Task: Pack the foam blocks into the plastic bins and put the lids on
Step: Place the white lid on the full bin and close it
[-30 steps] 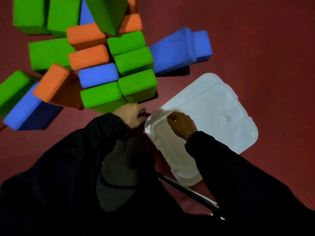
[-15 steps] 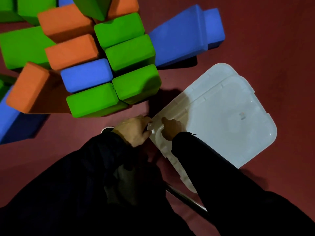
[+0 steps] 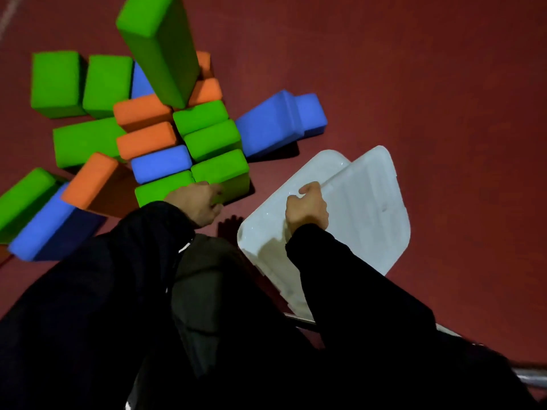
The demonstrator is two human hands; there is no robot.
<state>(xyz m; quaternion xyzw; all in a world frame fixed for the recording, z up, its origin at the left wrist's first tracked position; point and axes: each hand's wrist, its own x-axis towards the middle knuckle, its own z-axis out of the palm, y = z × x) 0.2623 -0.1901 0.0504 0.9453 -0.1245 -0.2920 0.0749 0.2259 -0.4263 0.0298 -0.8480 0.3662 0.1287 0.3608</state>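
A dark red floor (image 3: 444, 84) fills the whole view, matte and even in tone, with a faint pale streak at the far upper left corner; no walls or furniture show beyond it. On the left half lies a heap of foam blocks (image 3: 165, 137) in green, orange and blue, some flat on the floor, some stacked in rows, and some tipped against each other at the lower left. A tall green block (image 3: 159, 51) stands upright out of the heap, leaning slightly toward the camera. Just right of the stack a large blue block (image 3: 275, 122) lies on the floor, casting a dark shadow on its near side. At the near edge of the heap, the left hand (image 3: 195, 202) comes out of a dark sleeve (image 3: 124, 276) and rests against the nearest green block (image 3: 220, 170); its fingers are curled inward, but the frame does not make clear whether they actually grip the block or only touch it. Right of that, on the floor, sits a translucent white plastic bin (image 3: 266, 244) with its lid (image 3: 373, 208) tilted up from it, the far side raised and the bin's rim visible beneath. The right hand (image 3: 307, 208) has its fingers curled round the lid's near edge, holding it lifted. At the lower right a thin metal bar (image 3: 529, 378) crosses the corner, partly hidden by the person's dark clothing.
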